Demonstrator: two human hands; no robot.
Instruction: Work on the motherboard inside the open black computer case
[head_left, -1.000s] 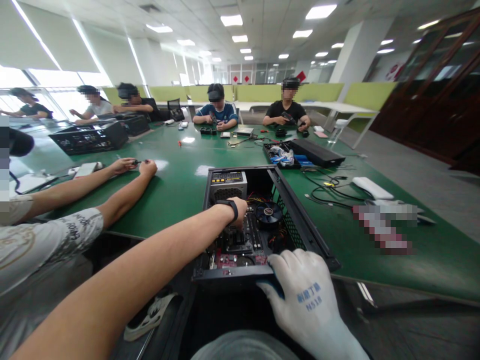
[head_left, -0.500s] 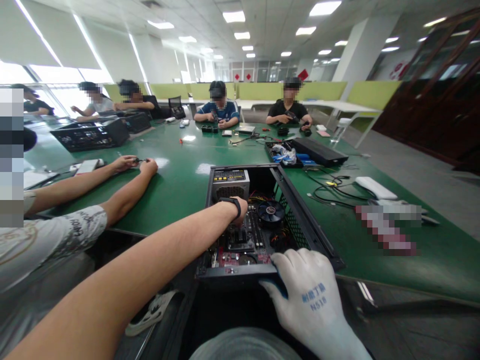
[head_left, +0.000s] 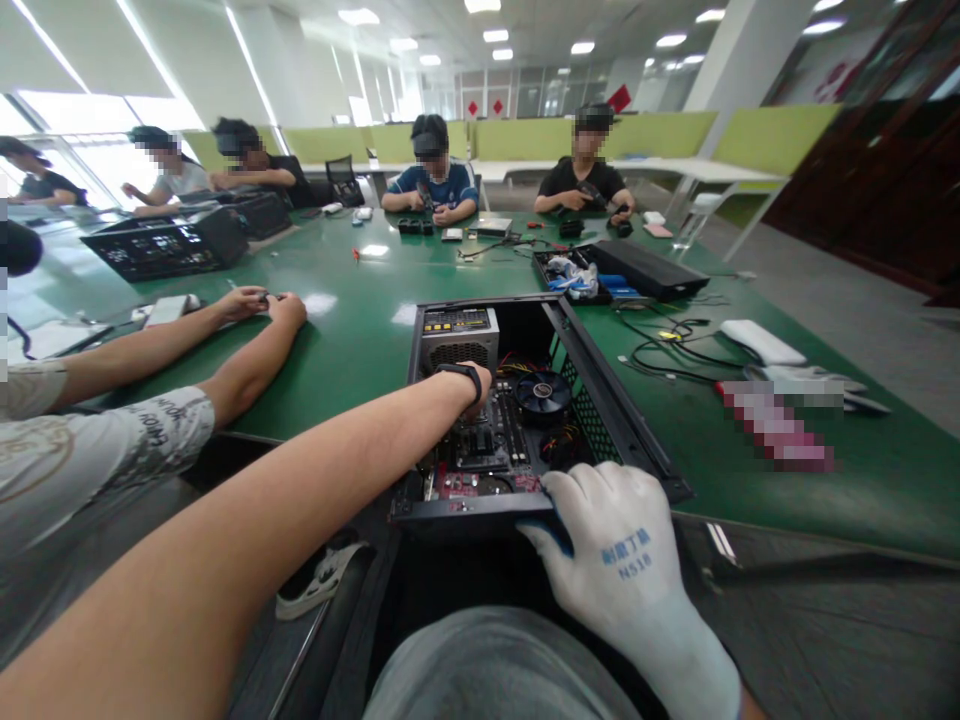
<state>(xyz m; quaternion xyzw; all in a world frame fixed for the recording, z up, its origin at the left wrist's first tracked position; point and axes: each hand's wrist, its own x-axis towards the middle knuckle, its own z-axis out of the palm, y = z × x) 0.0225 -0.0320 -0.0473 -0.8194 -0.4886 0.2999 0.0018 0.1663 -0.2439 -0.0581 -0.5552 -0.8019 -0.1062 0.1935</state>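
Note:
An open black computer case (head_left: 480, 510) lies on its side at the near edge of the green table. My bare left hand (head_left: 480, 385), with a dark band at the wrist, reaches down into it beside the power supply (head_left: 459, 348). Its fingers are hidden behind the wrist, so what they touch cannot be seen. My right hand (head_left: 611, 535), in a white glove, is closed over the case's near rim, thumb on the outside. Inside the case are the motherboard (head_left: 480, 455) and a round cooling fan (head_left: 541, 392).
Beyond the case lies an open black box (head_left: 645, 268) with gloves in it. Black cables (head_left: 660, 350) and a white block (head_left: 763, 342) are to the right. At left, a co-worker's hands (head_left: 266, 303) hold a small dark part. Other people sit across the green table (head_left: 352, 350).
The camera has tipped down a little, so everything sits higher in the picture. Both hands keep nearly the same places on and in the case.

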